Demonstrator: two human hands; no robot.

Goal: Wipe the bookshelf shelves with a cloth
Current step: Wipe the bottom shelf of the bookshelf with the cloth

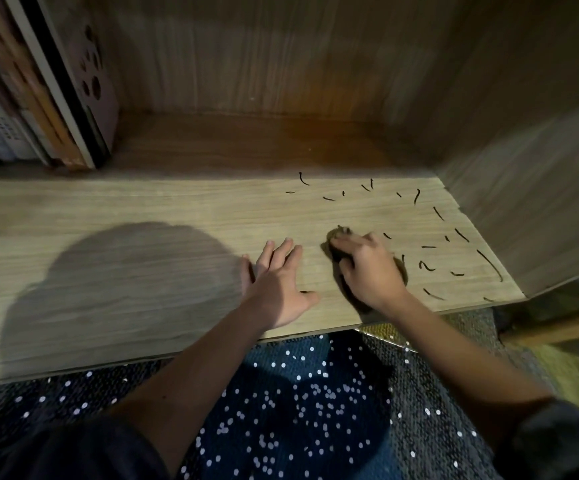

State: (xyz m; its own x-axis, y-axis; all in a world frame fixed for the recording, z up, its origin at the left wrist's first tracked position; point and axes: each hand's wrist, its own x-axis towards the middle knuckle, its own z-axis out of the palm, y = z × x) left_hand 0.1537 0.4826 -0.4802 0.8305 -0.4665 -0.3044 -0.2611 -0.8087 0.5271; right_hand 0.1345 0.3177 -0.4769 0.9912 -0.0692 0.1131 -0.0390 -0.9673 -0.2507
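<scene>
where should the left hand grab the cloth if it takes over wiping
Pinch the bunched end of the cloth that sticks out beyond the right hand, where it bulges up clear of the fingers. The rest lies pressed to the shelf under that hand. The left hand, flat just beside it, would best come from the left and above.

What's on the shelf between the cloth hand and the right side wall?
Head view: a scatter of thin dark streaks on the shelf between the right hand, which grips the cloth, and the side wall.

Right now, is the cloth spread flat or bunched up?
Bunched up: the cloth is a small wad under the right hand.
</scene>
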